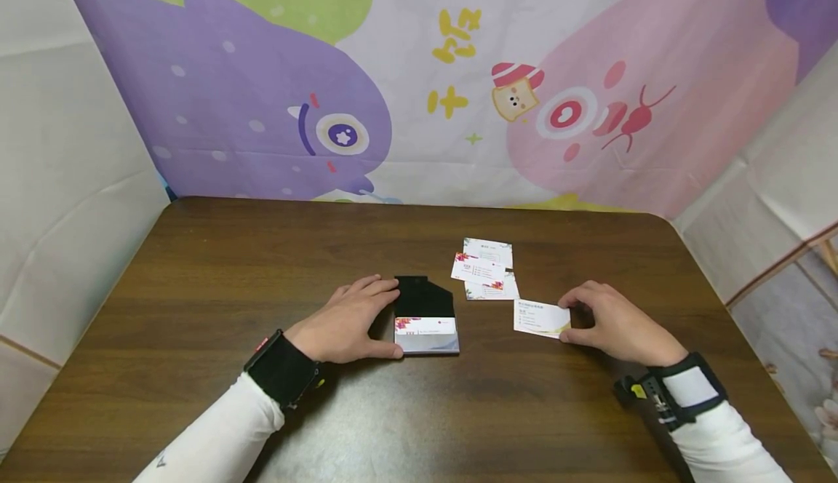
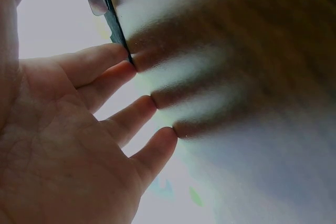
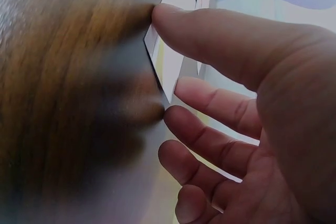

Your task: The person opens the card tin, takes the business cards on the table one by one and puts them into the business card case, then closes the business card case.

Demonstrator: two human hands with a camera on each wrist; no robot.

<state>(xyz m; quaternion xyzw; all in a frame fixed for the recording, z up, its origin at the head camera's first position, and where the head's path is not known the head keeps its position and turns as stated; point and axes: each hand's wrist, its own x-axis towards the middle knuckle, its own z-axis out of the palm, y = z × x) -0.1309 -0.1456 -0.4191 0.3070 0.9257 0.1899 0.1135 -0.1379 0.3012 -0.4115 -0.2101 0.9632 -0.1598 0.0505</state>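
Note:
My left hand (image 1: 347,319) rests against the left side of a black card case (image 1: 424,296) lying with its flap raised. Its thumb touches the lower left corner, and the straight fingers (image 2: 110,56) reach the case's edge in the left wrist view. A floral business card (image 1: 423,326) shows in the case's pocket. On the table to the right, my right hand (image 1: 618,323) grips a white business card (image 1: 540,318) at its right end, thumb at the near edge and index finger at the far edge. In the right wrist view, part of this card (image 3: 170,59) appears between thumb and index finger.
Several business cards (image 1: 478,270) overlap in a loose pile beyond the gripped card, right of the case. All lie on a brown wooden table (image 1: 275,250). A cartoon-printed cloth (image 1: 419,105) hangs behind the table's far edge, with white panels at both sides.

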